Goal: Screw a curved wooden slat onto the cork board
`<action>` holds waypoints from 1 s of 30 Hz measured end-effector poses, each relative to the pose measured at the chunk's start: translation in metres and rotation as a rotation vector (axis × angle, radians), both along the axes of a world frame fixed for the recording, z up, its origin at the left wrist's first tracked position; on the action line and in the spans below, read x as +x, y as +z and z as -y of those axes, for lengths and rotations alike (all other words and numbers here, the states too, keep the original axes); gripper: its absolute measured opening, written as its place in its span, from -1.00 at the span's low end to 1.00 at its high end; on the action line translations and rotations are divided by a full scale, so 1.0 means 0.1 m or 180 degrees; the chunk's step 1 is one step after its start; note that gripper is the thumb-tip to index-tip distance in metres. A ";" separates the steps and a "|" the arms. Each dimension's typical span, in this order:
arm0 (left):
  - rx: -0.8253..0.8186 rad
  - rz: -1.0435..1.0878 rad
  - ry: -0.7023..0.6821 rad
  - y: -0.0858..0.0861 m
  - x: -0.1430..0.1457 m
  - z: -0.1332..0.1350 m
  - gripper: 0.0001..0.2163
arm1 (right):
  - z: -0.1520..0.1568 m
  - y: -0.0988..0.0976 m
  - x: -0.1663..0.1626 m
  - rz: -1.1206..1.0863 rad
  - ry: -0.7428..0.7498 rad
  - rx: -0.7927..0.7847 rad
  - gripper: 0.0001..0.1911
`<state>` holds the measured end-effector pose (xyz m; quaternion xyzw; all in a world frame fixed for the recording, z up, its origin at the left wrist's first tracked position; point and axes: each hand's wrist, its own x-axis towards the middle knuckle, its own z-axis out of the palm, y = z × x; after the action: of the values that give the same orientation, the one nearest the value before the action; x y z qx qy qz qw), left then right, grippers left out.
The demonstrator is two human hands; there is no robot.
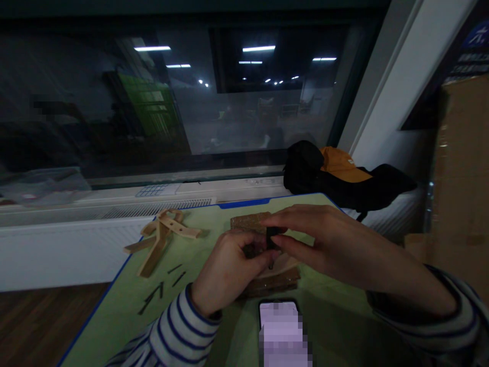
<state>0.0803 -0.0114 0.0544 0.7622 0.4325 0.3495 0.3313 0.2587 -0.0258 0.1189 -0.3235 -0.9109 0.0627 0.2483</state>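
In the head view, the dark piece (271, 238) sits right of the middle of the frame, between the two hands. The right hand (324, 239) has its grip closed on it, thumb and forefinger pinching its upper part. The left hand (229, 265) brings bent fingers and thumb up around its lower end; whether that grip pinches it or only steadies something behind it, I cannot tell.

Handling it well, I judge, means keeping the right pinch high and light, so the piece turns without being dragged sideways, and using the left thumb as a guide near the bottom. The pale wooden piece (281, 264) just below seems best kept flat against the brown wrapped bundle (280, 283) on the table (126, 300), since a rocking base would likely tilt the work.

The dark piece's long axis runs nearly up and down the frame. Its upper end is partly covered by the right fingers; a narrow dark tip shows beneath the left thumb, pointing toward the bottom edge, where the phone (283, 331) lies. Whether tip and piece are one, the dim light hides. Its lean toward or away from the camera is also unclear.
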 end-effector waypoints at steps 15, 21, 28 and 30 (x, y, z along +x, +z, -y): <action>0.0224 -0.0181 0.0048 0.03 0.01 0.01 -0.90 | -0.03 -0.02 0.00 -0.0111 -0.0201 0.0023 -0.82; 0.0075 -0.0049 -0.0163 0.04 0.01 0.02 -0.87 | -0.05 -0.03 -0.01 -0.0034 -0.0349 -0.0068 -0.84; -0.0052 0.0080 -0.0232 0.06 0.01 0.03 -0.86 | -0.05 -0.04 -0.01 0.0012 -0.0391 -0.0014 -0.82; -0.0027 0.0048 -0.0163 0.05 0.02 0.02 -0.88 | -0.05 -0.04 -0.01 0.0000 -0.0379 0.0013 -0.82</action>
<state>0.0818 -0.0136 0.0591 0.7690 0.4119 0.3449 0.3466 0.2582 -0.0209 0.1147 -0.3765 -0.8902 0.0459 0.2523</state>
